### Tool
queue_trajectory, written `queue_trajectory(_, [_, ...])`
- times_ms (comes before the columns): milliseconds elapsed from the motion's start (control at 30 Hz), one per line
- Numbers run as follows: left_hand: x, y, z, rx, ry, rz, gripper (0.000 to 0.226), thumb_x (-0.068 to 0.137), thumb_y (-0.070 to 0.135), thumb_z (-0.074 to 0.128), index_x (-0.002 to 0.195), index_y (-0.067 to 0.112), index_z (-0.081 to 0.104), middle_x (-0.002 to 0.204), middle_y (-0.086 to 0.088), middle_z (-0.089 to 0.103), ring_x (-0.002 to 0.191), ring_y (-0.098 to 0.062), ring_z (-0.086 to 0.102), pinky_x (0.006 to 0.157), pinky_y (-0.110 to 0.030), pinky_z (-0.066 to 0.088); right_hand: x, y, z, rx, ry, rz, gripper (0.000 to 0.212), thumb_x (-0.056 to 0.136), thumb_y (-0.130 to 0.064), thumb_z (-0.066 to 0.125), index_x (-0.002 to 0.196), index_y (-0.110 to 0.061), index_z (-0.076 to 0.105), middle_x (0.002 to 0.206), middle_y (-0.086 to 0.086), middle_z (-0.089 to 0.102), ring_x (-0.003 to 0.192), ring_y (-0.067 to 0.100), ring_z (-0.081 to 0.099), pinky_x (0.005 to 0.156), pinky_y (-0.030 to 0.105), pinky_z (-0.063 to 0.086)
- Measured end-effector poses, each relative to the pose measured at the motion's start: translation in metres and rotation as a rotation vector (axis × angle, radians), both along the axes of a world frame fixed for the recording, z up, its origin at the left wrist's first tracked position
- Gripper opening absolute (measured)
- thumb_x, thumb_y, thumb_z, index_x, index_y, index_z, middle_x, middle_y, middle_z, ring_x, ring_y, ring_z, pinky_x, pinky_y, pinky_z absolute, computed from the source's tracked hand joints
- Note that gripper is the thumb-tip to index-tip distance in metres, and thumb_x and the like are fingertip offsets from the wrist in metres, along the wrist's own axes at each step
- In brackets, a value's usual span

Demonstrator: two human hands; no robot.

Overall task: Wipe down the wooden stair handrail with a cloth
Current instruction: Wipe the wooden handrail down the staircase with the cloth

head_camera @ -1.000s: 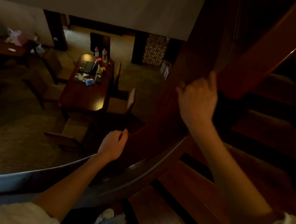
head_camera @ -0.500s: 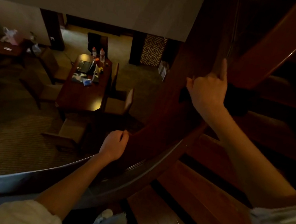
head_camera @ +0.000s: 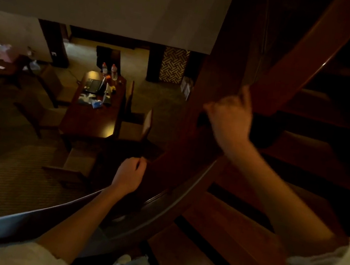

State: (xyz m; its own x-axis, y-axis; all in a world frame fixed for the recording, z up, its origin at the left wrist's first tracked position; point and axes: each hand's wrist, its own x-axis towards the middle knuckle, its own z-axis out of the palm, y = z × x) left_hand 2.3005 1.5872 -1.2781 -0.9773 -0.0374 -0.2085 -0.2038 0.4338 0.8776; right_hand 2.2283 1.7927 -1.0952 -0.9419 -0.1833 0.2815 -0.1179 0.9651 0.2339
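Observation:
The dark red wooden handrail curves from the lower left up to the top right of the head view. My right hand grips a dark cloth against the rail, where the curve meets the straight upper run. The cloth shows as a black patch on both sides of the hand and is hard to make out in the dim light. My left hand holds the outer edge of the rail lower down, with its fingers curled over the edge.
Wooden stair treads climb on the right of the rail. Far below on the left stand a wooden table with a laptop and bottles, and chairs on carpet. A pale wall hangs above.
My right hand with the cloth slid up the rail, then came back down slightly. The left hand has kept its place on the rail's edge.

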Motion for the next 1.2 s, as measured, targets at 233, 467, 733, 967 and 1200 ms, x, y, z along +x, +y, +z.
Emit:
queue_trajectory(233, [0.000,0.001,-0.001,-0.043,0.020,-0.011,0.040,0.103,0.019,0.035,0.072,0.009,0.058,0.061,-0.006,0.055,0.059,-0.028,0.055,0.051,-0.026,0.037,-0.007,0.017,-0.014,-0.228,0.326,-0.124,0.022,0.096,-0.029,0.055,0.097,-0.017,0.073,0.108,0.001,0.068,0.134,0.026,0.044,0.116,0.047,-0.004])
queue_trajectory(467, [0.005,0.006,0.006,-0.092,0.037,0.018,0.043,0.104,0.018,0.032,0.065,0.012,0.049,0.054,-0.003,0.043,0.047,-0.014,0.042,0.049,-0.027,0.032,0.085,-0.032,-0.125,-0.484,0.337,0.130,0.040,0.095,-0.028,0.045,0.129,-0.016,0.061,0.146,0.003,0.047,0.145,0.023,0.025,0.121,0.044,-0.001])
queue_trajectory(733, [-0.034,0.062,0.066,-0.024,0.090,-0.096,0.063,0.102,0.049,0.021,0.089,0.005,0.065,0.076,-0.011,0.061,0.073,-0.027,0.061,0.069,-0.038,0.047,-0.020,0.066,-0.020,-1.200,0.632,-0.081,0.055,0.102,-0.035,0.036,0.151,-0.012,0.030,0.161,0.017,0.009,0.149,0.031,0.006,0.118,0.048,0.022])
queue_trajectory(967, [-0.093,0.129,0.140,0.067,0.125,-0.156,0.072,0.099,0.057,0.013,0.114,0.013,0.067,0.108,-0.008,0.068,0.103,-0.021,0.062,0.102,-0.043,0.043,0.016,0.024,-0.066,-1.761,0.537,-0.111,0.057,0.103,-0.036,0.039,0.153,-0.019,0.019,0.161,0.000,0.014,0.147,0.011,0.016,0.118,0.025,0.022])
queue_trajectory(1200, [-0.091,0.144,0.130,-0.093,0.150,-0.015,0.071,0.098,0.057,0.011,0.059,0.016,0.054,0.064,-0.010,0.061,0.088,-0.037,0.064,0.102,-0.063,0.035,0.033,-0.011,-0.093,-1.809,0.337,-0.317,0.086,0.085,-0.076,0.039,0.137,-0.008,0.050,0.130,0.005,0.060,0.121,0.018,0.056,0.105,0.042,0.043])
